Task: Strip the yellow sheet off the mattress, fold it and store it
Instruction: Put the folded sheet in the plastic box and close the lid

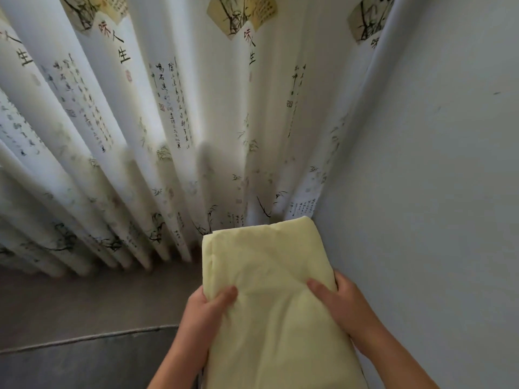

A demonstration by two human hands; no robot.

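The yellow sheet is folded into a thick, long rectangle and held out in front of me, its far end close to the curtain's hem and the wall corner. My left hand grips its left edge with the thumb on top. On the opposite edge my right hand holds it the same way. The grey mattress lies bare at the lower left, its piped edge showing.
A white pleated curtain printed with calligraphy and bamboo hangs across the back. A plain pale wall closes the right side. A brownish-grey surface runs between the mattress edge and the curtain.
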